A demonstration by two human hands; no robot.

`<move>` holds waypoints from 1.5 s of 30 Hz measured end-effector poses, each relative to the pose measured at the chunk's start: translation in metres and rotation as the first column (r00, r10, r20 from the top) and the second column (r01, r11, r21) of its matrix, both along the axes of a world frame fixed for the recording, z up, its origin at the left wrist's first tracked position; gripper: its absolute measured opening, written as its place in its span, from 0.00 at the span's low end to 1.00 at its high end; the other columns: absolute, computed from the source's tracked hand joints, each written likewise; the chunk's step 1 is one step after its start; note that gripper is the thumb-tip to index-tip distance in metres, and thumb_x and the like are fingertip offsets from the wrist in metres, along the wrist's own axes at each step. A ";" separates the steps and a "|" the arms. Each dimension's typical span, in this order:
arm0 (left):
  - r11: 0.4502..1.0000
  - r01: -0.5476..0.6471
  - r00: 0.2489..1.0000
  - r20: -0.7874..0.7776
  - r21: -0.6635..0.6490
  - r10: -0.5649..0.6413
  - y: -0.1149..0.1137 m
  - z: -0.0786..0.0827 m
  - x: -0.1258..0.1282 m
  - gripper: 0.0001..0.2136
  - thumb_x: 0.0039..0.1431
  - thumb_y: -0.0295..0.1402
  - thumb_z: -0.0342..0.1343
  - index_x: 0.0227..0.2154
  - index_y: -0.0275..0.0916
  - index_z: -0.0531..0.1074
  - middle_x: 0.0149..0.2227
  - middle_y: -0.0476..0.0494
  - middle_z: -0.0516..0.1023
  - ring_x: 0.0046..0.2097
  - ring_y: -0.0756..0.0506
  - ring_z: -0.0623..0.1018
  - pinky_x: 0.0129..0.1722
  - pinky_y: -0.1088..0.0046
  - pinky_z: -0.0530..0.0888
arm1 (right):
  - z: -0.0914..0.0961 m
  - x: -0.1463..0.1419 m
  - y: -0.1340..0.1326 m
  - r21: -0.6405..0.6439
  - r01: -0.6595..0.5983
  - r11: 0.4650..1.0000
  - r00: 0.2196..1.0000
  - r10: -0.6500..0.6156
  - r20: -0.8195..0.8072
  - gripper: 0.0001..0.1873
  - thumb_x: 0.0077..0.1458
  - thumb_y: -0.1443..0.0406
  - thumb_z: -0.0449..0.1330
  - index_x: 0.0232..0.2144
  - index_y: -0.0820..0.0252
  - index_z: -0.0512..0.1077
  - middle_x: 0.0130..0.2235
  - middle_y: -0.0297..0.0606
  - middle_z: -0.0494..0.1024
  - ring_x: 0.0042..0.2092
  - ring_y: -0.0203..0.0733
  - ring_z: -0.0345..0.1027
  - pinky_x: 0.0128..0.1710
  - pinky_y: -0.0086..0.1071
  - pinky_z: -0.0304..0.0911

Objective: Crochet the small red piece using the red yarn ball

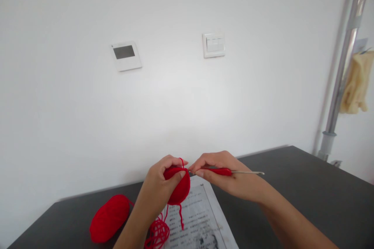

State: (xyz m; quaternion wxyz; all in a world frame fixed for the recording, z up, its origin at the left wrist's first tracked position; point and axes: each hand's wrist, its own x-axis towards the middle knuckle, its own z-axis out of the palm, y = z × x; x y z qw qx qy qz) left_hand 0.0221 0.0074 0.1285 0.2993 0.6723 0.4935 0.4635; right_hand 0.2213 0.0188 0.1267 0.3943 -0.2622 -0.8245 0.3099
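My left hand [163, 175] pinches a rounded red crochet piece [180, 192] between thumb and fingers, with a strand of yarn running over the index finger. A short yarn tail dangles below the piece. In my right hand [223, 169] is a crochet hook [220, 171] with a red grip and metal ends; its back end points right, while its front tip meets the top edge of the piece. Loose red yarn [157, 233] lies in loops under my left wrist. Left of that arm rests a red yarn ball [109, 218].
A printed sheet [201, 218] lies on the dark table [292, 186] beneath my hands. On the white wall behind are a panel with a dark screen [125, 55] and a switch plate [214, 45]. A metal pole [343, 70] and a yellow cloth item [357, 81] are at right.
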 end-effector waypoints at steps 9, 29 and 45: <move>0.999 0.042 0.998 -0.042 -0.020 -0.043 0.000 -0.002 0.001 0.04 0.47 0.27 0.58 0.26 0.41 0.76 0.31 0.48 0.79 0.36 0.45 0.75 0.38 0.71 0.68 | 0.007 0.006 -0.005 -0.065 -0.008 0.998 0.999 0.010 0.035 0.07 0.58 0.68 0.55 0.32 0.61 0.74 0.27 0.31 0.72 0.28 0.32 0.62 0.28 0.25 0.57; 0.738 0.665 0.547 0.749 -0.117 -0.374 -0.012 0.001 0.004 0.10 0.37 0.29 0.69 0.26 0.34 0.79 0.24 0.47 0.76 0.27 0.51 0.73 0.29 0.77 0.66 | -0.010 -0.009 0.008 -0.287 -0.718 0.634 0.600 0.355 -0.717 0.11 0.52 0.63 0.66 0.28 0.69 0.72 0.31 0.46 0.81 0.34 0.43 0.78 0.35 0.34 0.73; 0.860 0.488 0.674 0.691 -0.151 -0.262 -0.009 0.004 -0.010 0.08 0.38 0.30 0.69 0.23 0.36 0.77 0.22 0.50 0.76 0.24 0.52 0.72 0.25 0.78 0.65 | -0.017 -0.042 -0.009 -0.099 -0.562 0.821 0.497 0.239 -0.834 0.06 0.55 0.64 0.63 0.31 0.63 0.74 0.32 0.41 0.82 0.30 0.38 0.77 0.30 0.29 0.73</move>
